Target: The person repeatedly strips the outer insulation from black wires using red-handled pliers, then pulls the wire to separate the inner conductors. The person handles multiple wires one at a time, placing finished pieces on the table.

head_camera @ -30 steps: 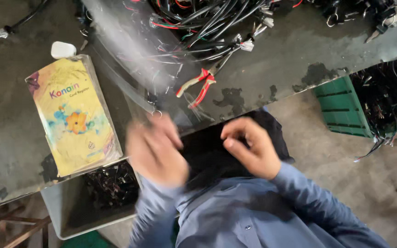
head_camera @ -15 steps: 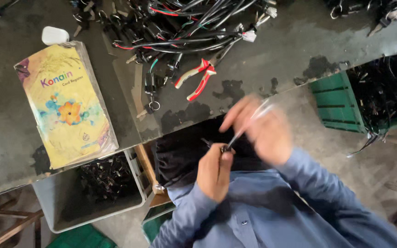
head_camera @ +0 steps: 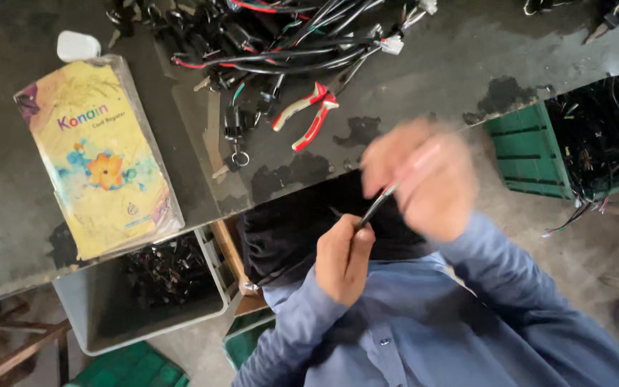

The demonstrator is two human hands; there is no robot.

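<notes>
My left hand (head_camera: 344, 259), low at centre, stays clamped on a thin dark wire (head_camera: 375, 206). My blurred right hand (head_camera: 418, 179) has closed in over its upper end; its grip I cannot tell.

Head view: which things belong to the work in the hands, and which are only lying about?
In use: thin dark wire, pinched in the left hand; the blurred right hand at its upper end.
Lying about: red-handled pliers, wire bundle, yellow booklet, grey bin, green crate, all untouched.
</notes>
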